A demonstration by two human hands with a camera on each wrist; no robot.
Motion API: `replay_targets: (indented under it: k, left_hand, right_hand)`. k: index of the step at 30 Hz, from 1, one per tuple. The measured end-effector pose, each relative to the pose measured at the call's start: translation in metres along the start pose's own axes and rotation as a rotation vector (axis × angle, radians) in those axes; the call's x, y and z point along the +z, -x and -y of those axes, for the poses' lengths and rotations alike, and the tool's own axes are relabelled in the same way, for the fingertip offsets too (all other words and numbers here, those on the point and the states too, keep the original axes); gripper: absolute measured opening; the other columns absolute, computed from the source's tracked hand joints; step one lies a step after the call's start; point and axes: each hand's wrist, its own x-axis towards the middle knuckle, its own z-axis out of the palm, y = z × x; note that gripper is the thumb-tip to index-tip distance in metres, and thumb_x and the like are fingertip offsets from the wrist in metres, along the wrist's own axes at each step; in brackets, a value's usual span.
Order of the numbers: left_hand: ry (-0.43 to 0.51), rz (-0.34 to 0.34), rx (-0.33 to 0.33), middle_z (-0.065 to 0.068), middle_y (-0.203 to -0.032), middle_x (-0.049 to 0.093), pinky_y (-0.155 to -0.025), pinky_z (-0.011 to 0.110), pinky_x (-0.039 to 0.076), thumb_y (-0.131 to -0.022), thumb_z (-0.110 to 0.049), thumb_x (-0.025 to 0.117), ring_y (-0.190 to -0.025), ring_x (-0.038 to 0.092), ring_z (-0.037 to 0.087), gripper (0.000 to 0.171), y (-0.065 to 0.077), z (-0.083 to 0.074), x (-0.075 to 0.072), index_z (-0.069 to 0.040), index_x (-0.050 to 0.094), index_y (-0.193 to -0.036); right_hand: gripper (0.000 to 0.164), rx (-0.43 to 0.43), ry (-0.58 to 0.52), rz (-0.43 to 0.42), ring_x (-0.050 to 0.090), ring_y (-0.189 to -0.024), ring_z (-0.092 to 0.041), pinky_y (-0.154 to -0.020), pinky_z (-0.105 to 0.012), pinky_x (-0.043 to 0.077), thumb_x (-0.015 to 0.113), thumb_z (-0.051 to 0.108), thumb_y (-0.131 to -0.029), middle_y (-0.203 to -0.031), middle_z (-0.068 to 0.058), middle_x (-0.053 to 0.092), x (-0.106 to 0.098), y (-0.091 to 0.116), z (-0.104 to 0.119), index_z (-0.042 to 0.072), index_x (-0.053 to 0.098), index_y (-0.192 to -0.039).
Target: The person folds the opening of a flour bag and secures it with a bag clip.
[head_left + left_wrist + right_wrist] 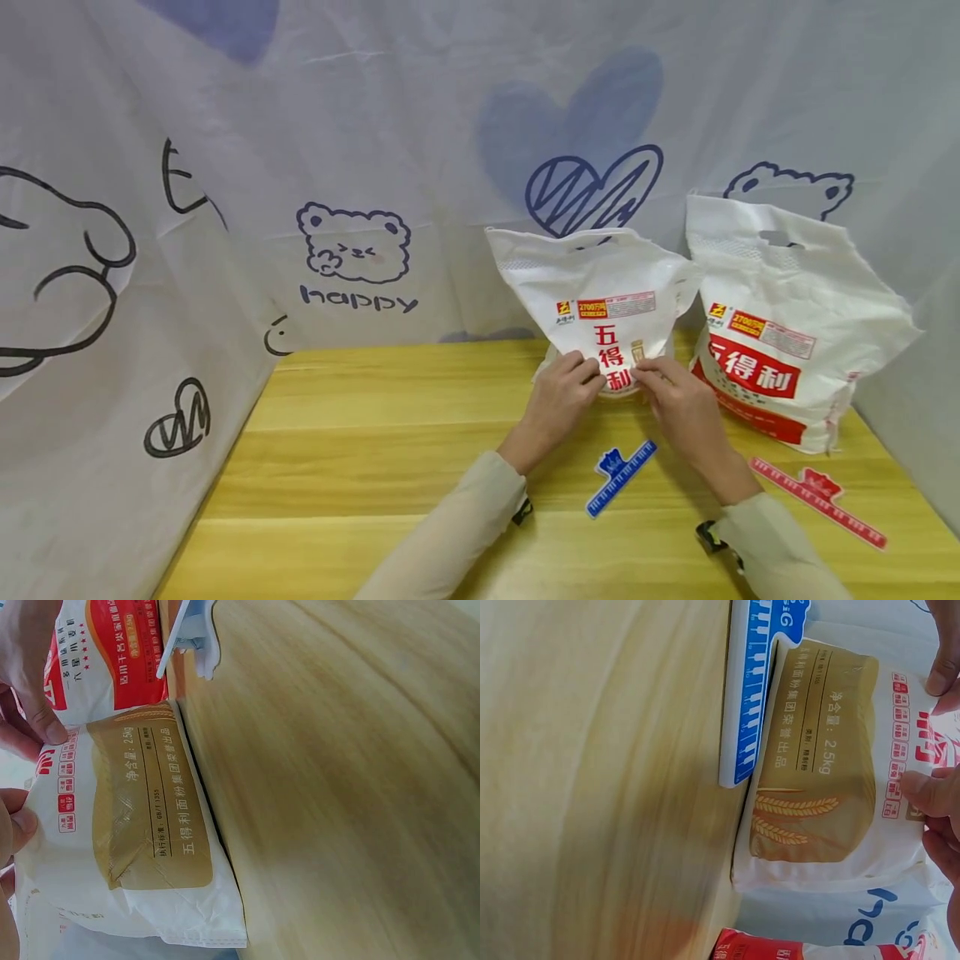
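Observation:
A white flour bag [600,287] with red lettering stands upright on the table, its handle slot at the top. My left hand [562,396] pinches the front of this bag at the left of the lettering. On the right of the lettering, my right hand [684,412] pinches the same front face between thumb and fingers. In the right wrist view the bag's gold lower panel [814,757] shows wheat ears and 2.5kg below the thumbs. A blue keyboard-patterned clip [621,479] lies on the table between my forearms.
A second, red-and-white flour bag [780,333] stands just right of the first one. In front of it lies a red clip [821,500]. A printed cloth [450,167] hangs behind the wooden table [337,467] and along its sides.

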Motion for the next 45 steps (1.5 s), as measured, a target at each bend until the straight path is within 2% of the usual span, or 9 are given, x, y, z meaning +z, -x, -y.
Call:
replay_targets:
  k: [7, 20, 31, 36, 45]
  left_hand:
    - [-0.004, 0.025, -0.015, -0.005, -0.093, 0.069, -0.070, 0.021, 0.047, -0.096, -0.010, 0.068, -0.083, 0.057, 0.013, 0.015, 0.004, 0.001, -0.003, -0.018, 0.080, -0.091]
    - [0.009, -0.001, -0.027, -0.005, -0.089, 0.066, -0.068, 0.019, 0.047, -0.091, -0.006, 0.071, -0.079, 0.056, 0.012, 0.015, 0.011, 0.005, -0.006, -0.018, 0.079, -0.085]
    - [0.065, -0.024, -0.098, -0.004, -0.089, 0.065, -0.068, 0.018, 0.050, -0.091, -0.003, 0.073, -0.080, 0.057, 0.012, 0.016, 0.030, 0.012, -0.018, -0.017, 0.079, -0.087]
    - [0.081, -0.040, -0.114, -0.004, -0.088, 0.064, -0.067, 0.019, 0.050, -0.091, 0.001, 0.071, -0.079, 0.056, 0.012, 0.020, 0.035, 0.015, -0.022, -0.017, 0.079, -0.086]
    - [0.140, -0.060, -0.176, -0.004, -0.085, 0.063, -0.064, 0.020, 0.050, -0.088, 0.005, 0.068, -0.077, 0.056, 0.012, 0.024, 0.047, 0.017, -0.035, -0.016, 0.077, -0.081]
  right_hand:
    - [0.030, 0.002, 0.009, 0.021, 0.070, -0.098, -0.035, -0.085, -0.050, 0.060, 0.086, -0.010, -0.074, -0.103, -0.015, 0.071, 0.004, -0.001, 0.002, -0.003, 0.077, -0.102]
    - [0.024, 0.010, -0.015, 0.005, 0.070, -0.098, -0.035, -0.084, -0.048, 0.060, 0.084, -0.009, -0.077, -0.103, -0.015, 0.071, 0.007, -0.003, 0.012, -0.003, 0.077, -0.099]
    - [0.024, -0.022, -0.065, -0.017, 0.071, -0.096, -0.033, -0.084, -0.046, 0.060, 0.084, -0.011, -0.076, -0.102, -0.014, 0.071, 0.018, -0.007, 0.030, -0.001, 0.077, -0.097]
    - [0.023, -0.014, -0.072, -0.019, 0.071, -0.096, -0.031, -0.084, -0.045, 0.060, 0.084, -0.011, -0.077, -0.102, -0.013, 0.071, 0.021, -0.009, 0.037, 0.000, 0.076, -0.096]
    - [0.019, 0.030, -0.115, -0.083, 0.070, -0.093, -0.028, -0.083, -0.043, 0.061, 0.081, -0.012, -0.079, -0.098, -0.010, 0.071, 0.029, -0.005, 0.056, 0.001, 0.077, -0.092]
